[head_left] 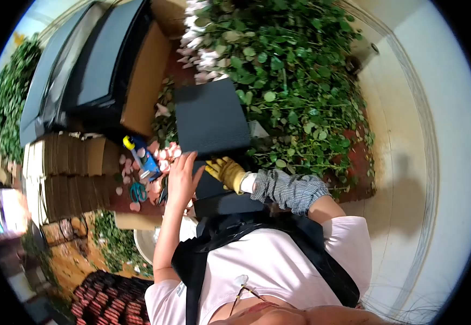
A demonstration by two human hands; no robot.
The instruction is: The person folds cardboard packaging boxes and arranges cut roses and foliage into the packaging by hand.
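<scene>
My left hand [180,176] is bare, its fingers stretched out and apart beside the dark board. On my right hand [226,172] is a yellow glove; its fingers are spread over the dark board, with no held thing showing. A black corrugated sheet [211,116] lies in front of both hands, and more dark board [208,181] is beneath them. Left of my left hand are pale pink petals [127,170], a blue tool with a yellow end [148,164] and teal-handled scissors [137,192].
A large heap of leafy green stems [295,81] fills the right side, with pale flower heads [195,38] at its far left. Black boxes [97,65] and stacked folded cardboard [65,181] stand left. A white bucket [144,246] is below the table edge. A wall [430,135] bounds the right.
</scene>
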